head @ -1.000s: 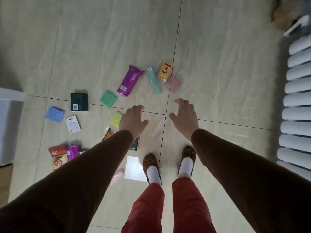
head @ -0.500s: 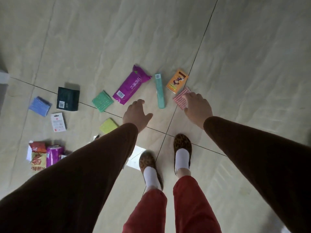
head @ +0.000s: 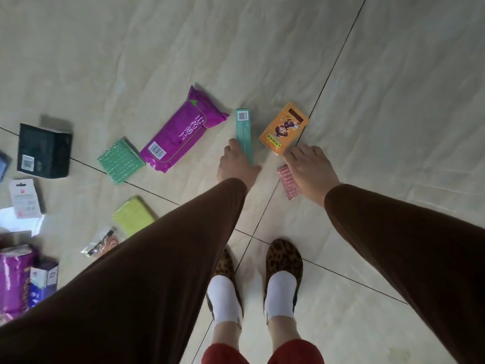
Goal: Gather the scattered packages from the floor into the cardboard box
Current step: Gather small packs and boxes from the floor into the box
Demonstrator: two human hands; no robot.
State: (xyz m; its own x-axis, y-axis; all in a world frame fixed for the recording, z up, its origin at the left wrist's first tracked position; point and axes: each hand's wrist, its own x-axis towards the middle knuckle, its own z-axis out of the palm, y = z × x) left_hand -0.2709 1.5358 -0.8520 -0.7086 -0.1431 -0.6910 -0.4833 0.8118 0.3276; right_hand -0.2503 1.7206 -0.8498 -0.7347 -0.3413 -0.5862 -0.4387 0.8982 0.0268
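Observation:
Several packages lie scattered on the tiled floor; no cardboard box is in view. My left hand (head: 236,166) reaches down to the near end of a long teal box (head: 244,130), fingers on its left side and thumb on its right, not plainly closed on it. My right hand (head: 307,169) hovers with spread fingers over a pink packet (head: 288,186), covering part of it, with fingertips at the near edge of an orange box (head: 283,127). A large purple pack (head: 183,132) lies left of the teal box.
Further left lie a green packet (head: 120,160), a yellow-green packet (head: 133,215), a dark box (head: 44,151), a white card (head: 25,198), a clear wrapper (head: 101,243) and purple packs (head: 13,279). My feet in leopard slippers (head: 283,258) stand just behind the hands.
Both hands moved forward and down. The left hand reached the teal box's near end; the right hand slid past the pink packet toward the orange box.

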